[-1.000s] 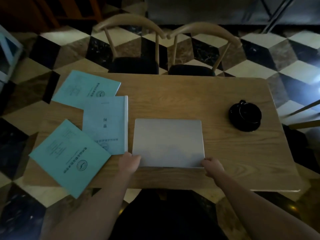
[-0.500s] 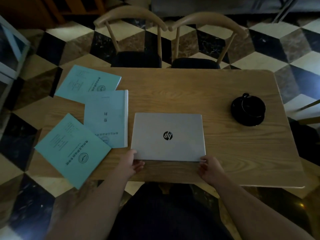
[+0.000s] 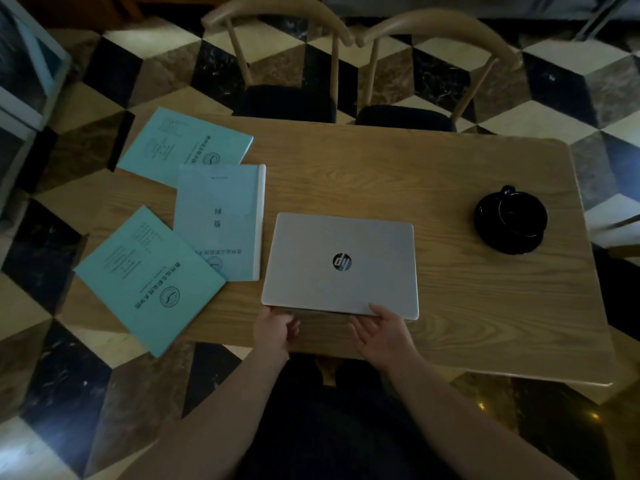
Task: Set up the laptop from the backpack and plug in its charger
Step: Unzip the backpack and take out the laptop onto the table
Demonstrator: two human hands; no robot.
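surface: rectangular light wooden table | on it: closed silver laptop | three teal paper booklets | black cup on saucer

A single head-worn, wide-angle camera looks forward and steeply down onto the wooden bench from its near edge. The bench is close and fills the middle of the frame, its edges bowed by the lens. Beyond the bench's far edge two chairs show at the top; the checkered floor surrounds the bench on all sides. Both forearms enter from the bottom, below the bench's near edge.
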